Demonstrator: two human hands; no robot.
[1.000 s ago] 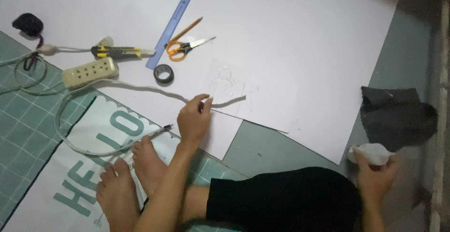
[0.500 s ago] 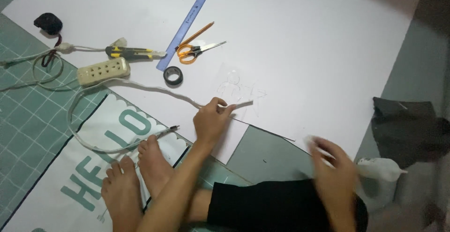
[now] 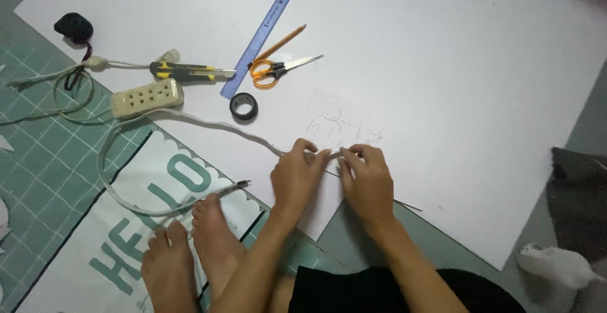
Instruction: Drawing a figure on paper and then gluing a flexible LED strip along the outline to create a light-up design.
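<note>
My left hand (image 3: 298, 175) and my right hand (image 3: 367, 180) meet over the near edge of a large white sheet (image 3: 442, 66) on the floor. Both pinch the free end of a flat white cable (image 3: 208, 124), with the fingertips almost touching. The cable curves left in a loop and runs back to a cream power strip (image 3: 147, 98). A faint pencil sketch (image 3: 341, 129) lies on the sheet just beyond my fingers.
On the sheet lie a blue ruler (image 3: 258, 41), orange pencil (image 3: 278, 43), orange-handled scissors (image 3: 278, 71), yellow-black utility knife (image 3: 186, 71) and a black tape roll (image 3: 243, 106). My bare feet (image 3: 190, 256) rest on a green printed mat. Grey cloth (image 3: 578, 193) sits at right.
My right hand has swung in from the far right, away from the white object, and joined the left hand on the cable end. The view has shifted slightly.
</note>
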